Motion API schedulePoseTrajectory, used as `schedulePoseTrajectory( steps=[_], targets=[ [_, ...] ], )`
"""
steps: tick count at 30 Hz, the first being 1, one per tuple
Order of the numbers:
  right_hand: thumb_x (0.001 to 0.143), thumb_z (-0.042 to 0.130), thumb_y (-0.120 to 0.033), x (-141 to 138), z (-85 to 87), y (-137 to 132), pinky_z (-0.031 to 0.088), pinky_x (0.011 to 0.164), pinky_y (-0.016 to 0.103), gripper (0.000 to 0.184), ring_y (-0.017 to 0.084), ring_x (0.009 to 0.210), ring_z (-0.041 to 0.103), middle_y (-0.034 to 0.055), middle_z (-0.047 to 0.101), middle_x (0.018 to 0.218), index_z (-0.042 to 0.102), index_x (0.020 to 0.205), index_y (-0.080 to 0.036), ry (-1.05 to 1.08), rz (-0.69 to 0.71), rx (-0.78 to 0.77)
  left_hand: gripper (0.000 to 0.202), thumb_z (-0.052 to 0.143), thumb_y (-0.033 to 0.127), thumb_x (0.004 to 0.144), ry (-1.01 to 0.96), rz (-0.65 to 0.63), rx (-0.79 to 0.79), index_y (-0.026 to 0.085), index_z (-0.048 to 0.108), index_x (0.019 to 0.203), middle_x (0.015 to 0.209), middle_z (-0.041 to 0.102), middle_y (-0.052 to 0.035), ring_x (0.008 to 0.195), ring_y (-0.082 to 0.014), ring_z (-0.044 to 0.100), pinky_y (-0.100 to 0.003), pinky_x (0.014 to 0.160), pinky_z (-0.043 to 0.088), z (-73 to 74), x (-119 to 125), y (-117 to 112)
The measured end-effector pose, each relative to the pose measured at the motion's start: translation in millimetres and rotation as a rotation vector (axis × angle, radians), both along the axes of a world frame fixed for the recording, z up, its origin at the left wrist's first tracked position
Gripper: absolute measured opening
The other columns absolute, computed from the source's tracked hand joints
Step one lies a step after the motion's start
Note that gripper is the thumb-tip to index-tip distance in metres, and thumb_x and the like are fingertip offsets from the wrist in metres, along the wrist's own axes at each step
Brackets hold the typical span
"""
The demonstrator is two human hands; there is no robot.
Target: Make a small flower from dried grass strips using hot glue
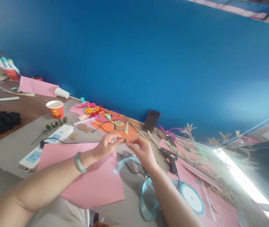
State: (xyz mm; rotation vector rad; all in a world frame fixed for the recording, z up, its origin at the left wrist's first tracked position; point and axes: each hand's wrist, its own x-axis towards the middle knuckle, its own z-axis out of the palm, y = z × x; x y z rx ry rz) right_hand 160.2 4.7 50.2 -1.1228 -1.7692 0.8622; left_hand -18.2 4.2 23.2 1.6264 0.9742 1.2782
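Observation:
Both hands meet above the middle of the table, fingertips nearly touching. My left hand, with a pale bangle on its wrist, is closed in a pinch. My right hand is pinched as well, facing it. Whatever lies between the fingertips is too small to make out. Just behind them a pale straw-like strip stands out against orange paper; whether the fingers touch it, I cannot tell. Below my hands are a pink sheet and light blue ribbon.
A glue gun and a ribbon spool lie to the right. A phone leans against the blue wall. Leftward are a power strip, a paper cup and a leafy sprig. Dried plant stems spread at right.

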Motion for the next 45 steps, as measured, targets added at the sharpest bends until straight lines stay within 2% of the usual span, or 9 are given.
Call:
schedulePoseTrajectory(
  steps=[4,11,16,25,29,32,36,41,45],
  targets=[
    [0.075,0.07,-0.034,0,-0.5,1,0.042,0.063,0.028,0.022,0.014,0.062,0.051,-0.0017,0.056,0.065,0.054,0.07,-0.019,-0.025,-0.04,0.028,0.024,0.061,0.039,0.083,0.139,0.022,0.137,0.017,0.07,0.081,0.083,0.07,-0.0068,0.083,-0.0201,0.06,-0.029,0.073,0.045,-0.8,1,-2],
    [0.071,0.072,-0.03,3,-5.3,5,0.041,0.061,0.028,0.022,0.014,0.061,0.051,-0.0031,0.055,0.062,0.052,0.071,-0.02,-0.083,-0.06,0.037,0.026,0.043,0.03,0.093,0.461,0.001,0.421,0.02,0.061,0.078,0.071,0.063,-0.0012,0.067,-0.0149,0.054,-0.041,0.1,0.031,-0.5,-5,2],
    [0.07,0.072,-0.03,3,-6.6,5,0.04,0.059,0.028,0.023,0.015,0.062,0.051,-0.0024,0.057,0.063,0.052,0.071,-0.02,-0.156,-0.07,0.067,0.023,0.039,0.022,0.092,0.527,-0.03,0.517,0.021,0.056,0.077,0.069,0.058,-0.0008,0.067,-0.016,0.052,-0.043,0.102,0.028,-2.9,-6,4],
    [0.069,0.073,-0.035,5,-2.1,8,0.042,0.06,0.027,0.025,0.014,0.059,0.051,-0.0025,0.055,0.064,0.053,0.068,-0.02,-0.081,-0.074,0.016,0.028,0.032,0.027,0.093,0.267,0.025,0.296,0.02,0.051,0.074,0.074,0.056,-0.0036,0.074,-0.0179,0.05,-0.032,0.077,0.041,-2.0,-5,0],
    [0.072,0.07,-0.035,5,1.2,8,0.043,0.06,0.027,0.023,0.014,0.06,0.051,-0.0016,0.056,0.064,0.055,0.068,-0.02,-0.073,-0.063,0.004,0.044,0.027,0.035,0.096,0.123,-0.039,0.125,0.018,0.053,0.065,0.067,0.057,-0.0037,0.068,-0.0158,0.053,-0.03,0.073,0.042,-1.1,-7,2],
    [0.072,0.071,-0.035,5,1.7,7,0.044,0.06,0.027,0.023,0.013,0.059,0.052,-0.0021,0.057,0.063,0.055,0.067,-0.019,-0.087,-0.061,-0.005,0.045,0.04,0.045,0.092,0.011,-0.096,-0.036,0.016,0.058,0.063,0.067,0.063,-0.0055,0.069,-0.0162,0.058,-0.029,0.071,0.044,-2.5,-7,8],
    [0.077,0.068,-0.038,6,0.3,5,0.047,0.063,0.029,0.021,0.016,0.064,0.058,0.0011,0.065,0.069,0.062,0.074,-0.018,-0.113,-0.031,-0.023,0.024,0.066,0.039,0.077,-0.225,-0.134,-0.201,0.016,0.059,0.079,0.076,0.069,-0.0048,0.076,-0.0176,0.064,-0.031,0.075,0.046,-4.6,-6,13],
    [0.083,0.063,-0.037,0,-2.3,0,0.049,0.081,0.037,0.025,0.022,0.085,0.066,0.0065,0.073,0.089,0.07,0.099,-0.02,-0.06,0.052,-0.012,0.023,0.064,0.027,0.08,-0.442,-0.25,-0.283,0.016,0.055,0.097,0.084,0.073,-0.0082,0.082,-0.0195,0.067,-0.038,0.086,0.046,-4.2,-4,13],
    [0.083,0.063,-0.033,-3,-7.8,-3,0.049,0.077,0.037,0.014,0.021,0.076,0.065,0.0048,0.072,0.08,0.072,0.086,-0.022,-0.033,-0.018,0.144,0.028,0.063,0.026,0.081,-0.491,-0.366,-0.316,0.015,0.056,0.106,0.091,0.073,-0.0102,0.083,-0.0203,0.068,-0.04,0.089,0.045,-1.6,-4,10]
  ],
)
